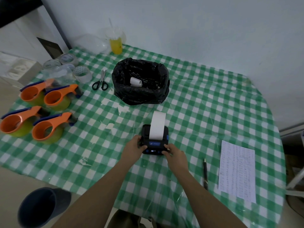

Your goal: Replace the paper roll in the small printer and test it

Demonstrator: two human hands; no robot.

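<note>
My left hand and right hand grip the printer from both sides near the tabletop's front edge, thumbs on top, white paper standing out.

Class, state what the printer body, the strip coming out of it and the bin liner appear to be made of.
Printer: probably matte black moulded plastic, with lit panels.
Strip: plain white paper, curving under its own weight.
Bin liner: thin glossy black plastic film, crinkled and shiny.
</note>
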